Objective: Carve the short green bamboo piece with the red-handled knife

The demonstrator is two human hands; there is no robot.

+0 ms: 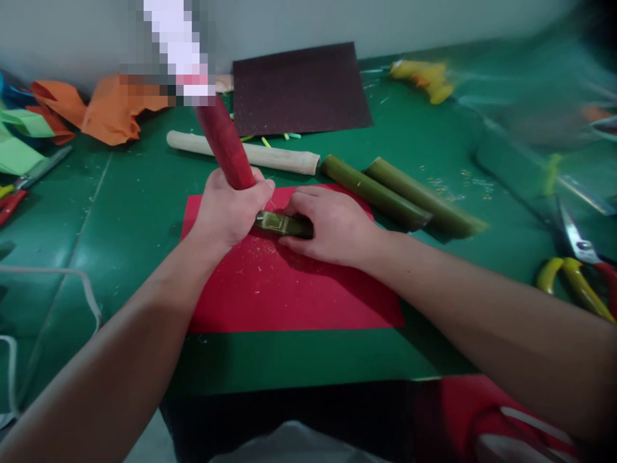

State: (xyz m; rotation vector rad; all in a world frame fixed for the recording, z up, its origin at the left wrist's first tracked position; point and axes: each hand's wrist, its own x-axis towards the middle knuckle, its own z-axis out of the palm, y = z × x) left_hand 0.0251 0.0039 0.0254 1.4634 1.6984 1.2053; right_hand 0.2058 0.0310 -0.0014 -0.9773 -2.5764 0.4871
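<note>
My left hand [231,209] is closed round a red-handled tool [226,145], which slants up and to the left. Its upper end is pixelated, so its kind cannot be made out; its lower end is hidden in my fist. My right hand [337,225] grips a short green bamboo piece [274,222] from the right, fingers on the far side and thumb on the near side. Pale rectangular marks show on the bamboo's top face. The bamboo's left end reaches my left hand. Beneath both hands lies a red sheet [299,302], sprinkled with pale shavings.
Behind my hands lie a pale peeled stick [284,159] and two green bamboo lengths [376,193]. A dark sheet [299,90] leans at the back. Scissors [581,247] lie right; another pair [19,196] and crumpled orange paper [113,112] lie left. A white cord [72,271] crosses the green table [308,363].
</note>
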